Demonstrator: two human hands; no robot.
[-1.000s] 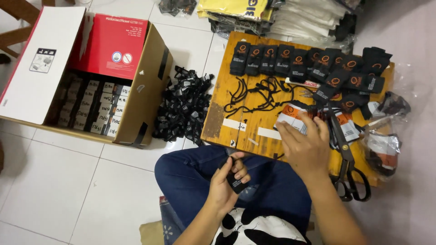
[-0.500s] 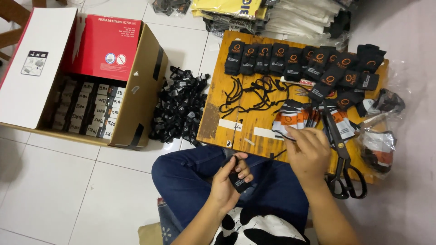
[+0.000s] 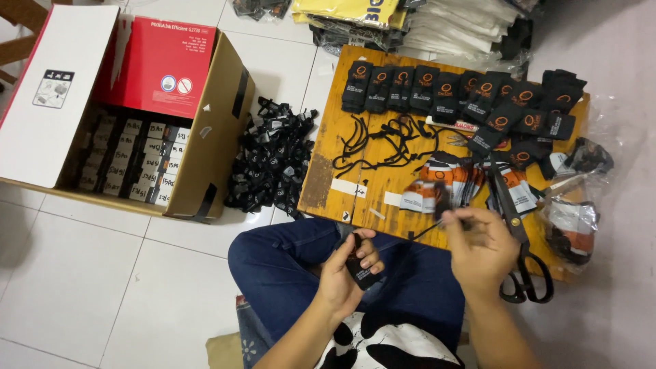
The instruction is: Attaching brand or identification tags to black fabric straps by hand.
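Right hand (image 3: 478,249) has lifted off the table, apparently pinching a cord (image 3: 425,231); left hand (image 3: 348,273) grips a tag (image 3: 360,265).

- Scene evenly and brightly lit from overhead; colours warm.
- Soft shadows cast beneath the box (image 3: 205,157) and the board (image 3: 383,184).
- Mild glare seen on floor tiles (image 3: 89,273) and plastic bags (image 3: 574,205).
- Right hand (image 3: 478,249) smeared by motion blur; left hand (image 3: 345,273) sharper.
- Wide-angle bending noted toward the edges.
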